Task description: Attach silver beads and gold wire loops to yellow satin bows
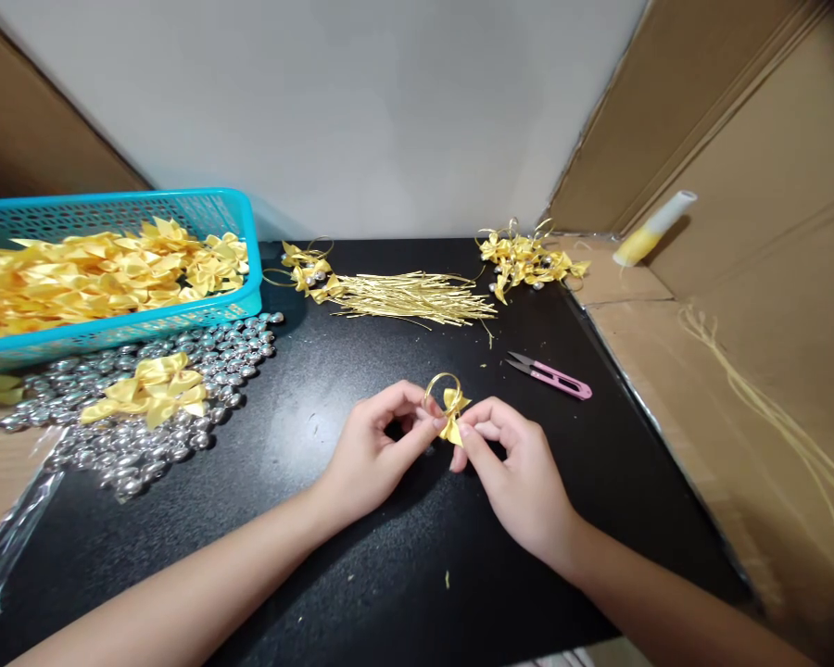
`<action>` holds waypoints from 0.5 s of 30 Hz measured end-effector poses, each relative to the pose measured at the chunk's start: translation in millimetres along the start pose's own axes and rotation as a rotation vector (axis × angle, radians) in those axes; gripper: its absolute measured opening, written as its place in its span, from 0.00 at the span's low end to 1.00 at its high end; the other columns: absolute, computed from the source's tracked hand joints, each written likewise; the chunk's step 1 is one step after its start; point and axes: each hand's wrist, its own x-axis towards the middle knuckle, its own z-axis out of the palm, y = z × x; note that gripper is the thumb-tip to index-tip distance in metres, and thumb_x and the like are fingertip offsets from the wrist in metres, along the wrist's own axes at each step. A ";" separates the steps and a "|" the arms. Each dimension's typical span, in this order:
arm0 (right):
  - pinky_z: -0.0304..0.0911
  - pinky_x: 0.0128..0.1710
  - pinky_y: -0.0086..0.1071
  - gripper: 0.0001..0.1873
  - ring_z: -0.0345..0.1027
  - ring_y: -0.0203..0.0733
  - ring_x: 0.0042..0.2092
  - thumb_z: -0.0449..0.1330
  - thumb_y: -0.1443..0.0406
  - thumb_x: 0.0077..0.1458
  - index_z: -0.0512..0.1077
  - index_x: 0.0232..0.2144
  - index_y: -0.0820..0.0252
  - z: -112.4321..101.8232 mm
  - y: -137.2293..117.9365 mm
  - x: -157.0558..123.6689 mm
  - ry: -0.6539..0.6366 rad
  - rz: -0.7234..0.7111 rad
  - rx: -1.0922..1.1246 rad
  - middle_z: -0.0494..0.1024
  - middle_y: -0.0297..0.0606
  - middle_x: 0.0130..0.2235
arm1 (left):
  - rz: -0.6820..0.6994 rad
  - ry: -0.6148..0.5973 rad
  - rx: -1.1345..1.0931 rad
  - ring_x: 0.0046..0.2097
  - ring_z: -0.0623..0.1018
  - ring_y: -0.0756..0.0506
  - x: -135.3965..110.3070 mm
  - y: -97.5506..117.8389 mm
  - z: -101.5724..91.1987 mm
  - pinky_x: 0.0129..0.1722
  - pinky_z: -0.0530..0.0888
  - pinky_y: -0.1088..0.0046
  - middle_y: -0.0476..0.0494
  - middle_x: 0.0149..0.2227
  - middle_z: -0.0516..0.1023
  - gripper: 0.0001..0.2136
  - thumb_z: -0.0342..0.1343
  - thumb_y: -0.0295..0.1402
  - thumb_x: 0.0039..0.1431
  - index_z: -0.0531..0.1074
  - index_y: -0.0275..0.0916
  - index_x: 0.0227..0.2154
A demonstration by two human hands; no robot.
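Note:
Between my two hands, just above the black table, is a yellow ribbon bow [452, 430] with a loop of gold cord [442, 378] standing up from it. My left hand [387, 443] pinches the bow and the base of the loop from the left, thumb against fingers. From the right, my right hand [512, 468] pinches the bow's lower edge between thumb and fingers. Whether a bell is on this bow I cannot make out. Beyond the hands lies a pile of cut gold cords [417, 298]. Pink thread snips [550, 374] rest to the right.
A turquoise basket [256, 250] full of yellow bows stands at the left. Silver bells [139, 459] spread before it, with loose bows [157, 389] on top. Looped bows [524, 259] are heaped at the back right. A thread spool [653, 230] stands on cardboard beside loose strands [751, 398].

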 end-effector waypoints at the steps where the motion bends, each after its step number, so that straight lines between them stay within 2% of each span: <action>1: 0.61 0.29 0.28 0.08 0.70 0.35 0.25 0.55 0.66 0.58 0.65 0.26 0.58 0.3 0.3 -0.2 -0.004 0.005 0.006 0.74 0.30 0.21 | 0.011 0.008 0.018 0.29 0.73 0.51 -0.4 0.1 0.1 0.31 0.68 0.77 0.49 0.27 0.75 0.04 0.58 0.31 0.57 0.71 0.37 0.30; 7: 0.61 0.31 0.29 0.07 0.70 0.36 0.27 0.54 0.65 0.60 0.65 0.29 0.58 2.2 4.7 -0.9 -0.026 0.021 0.049 0.74 0.31 0.23 | 0.056 0.034 0.080 0.28 0.74 0.51 -1.5 0.1 1.1 0.30 0.69 0.77 0.49 0.26 0.76 0.03 0.58 0.30 0.57 0.72 0.37 0.29; 15: 0.61 0.33 0.30 0.07 0.71 0.37 0.28 0.54 0.64 0.60 0.65 0.29 0.58 2.0 5.1 -0.6 -0.042 0.031 0.042 0.75 0.32 0.24 | 0.027 0.068 0.064 0.28 0.73 0.51 -3.2 -1.7 1.9 0.30 0.69 0.76 0.49 0.26 0.75 0.04 0.59 0.31 0.56 0.71 0.37 0.29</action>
